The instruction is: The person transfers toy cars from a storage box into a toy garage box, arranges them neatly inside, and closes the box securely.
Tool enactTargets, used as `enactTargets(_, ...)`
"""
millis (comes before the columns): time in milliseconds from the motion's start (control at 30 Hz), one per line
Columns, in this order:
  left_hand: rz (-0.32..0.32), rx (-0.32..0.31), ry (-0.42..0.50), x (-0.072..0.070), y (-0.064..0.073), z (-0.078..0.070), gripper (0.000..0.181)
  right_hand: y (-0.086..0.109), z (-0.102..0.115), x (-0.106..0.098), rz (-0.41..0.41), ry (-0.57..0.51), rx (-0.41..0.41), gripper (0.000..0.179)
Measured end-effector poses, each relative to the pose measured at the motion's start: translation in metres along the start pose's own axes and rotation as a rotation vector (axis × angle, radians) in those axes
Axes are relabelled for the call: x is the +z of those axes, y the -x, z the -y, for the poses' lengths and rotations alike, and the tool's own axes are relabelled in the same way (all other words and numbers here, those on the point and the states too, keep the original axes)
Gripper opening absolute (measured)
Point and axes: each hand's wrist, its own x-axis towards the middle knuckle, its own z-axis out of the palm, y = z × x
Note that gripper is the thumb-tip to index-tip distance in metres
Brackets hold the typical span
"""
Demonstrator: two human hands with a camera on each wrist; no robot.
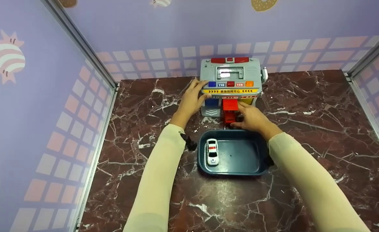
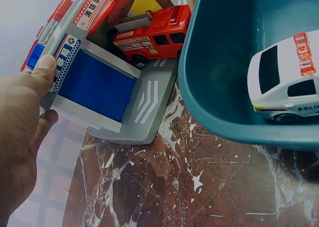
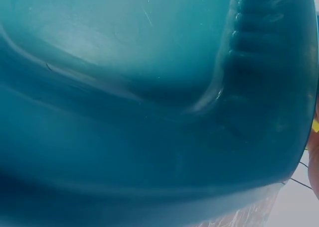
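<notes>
A grey toy rescue station [image 1: 257,75] stands against the back wall. My left hand [image 1: 191,98] grips its left front corner, thumb and fingers spread over the edge, beside the lowered blue door [image 2: 97,85]. A red toy fire truck [image 1: 229,119] is at the middle bay, cab towards me, under the raised red door [image 1: 230,104]. Curled around the truck's right side is my right hand [image 1: 255,117], its thumb close by the cab and its fingers up by the door. Only a sliver of that hand [image 3: 314,162] shows in the right wrist view.
A dark teal plastic tub [image 1: 233,174] sits right in front of the station, under my right wrist. Inside it, at the left, lies a white toy police car [image 1: 212,153]. Patterned wall panels [image 1: 163,29] enclose the marbled tabletop [image 1: 137,180] at the back and sides.
</notes>
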Motion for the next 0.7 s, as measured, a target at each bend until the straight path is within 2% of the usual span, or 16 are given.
enactTargets(467, -0.005, 0.013, -0.001, 0.0001, -0.0016, 0.0003, 0.070, 0.0008, 0.0034, 0.0005, -0.094, -0.005, -0.048, 0.074)
enactTargets(700, 0.001, -0.007, -0.002, 0.0004, -0.0001, 0.0008, 0.071, 0.0010, 0.0075, 0.0014, -0.131, 0.015, -0.068, 0.055)
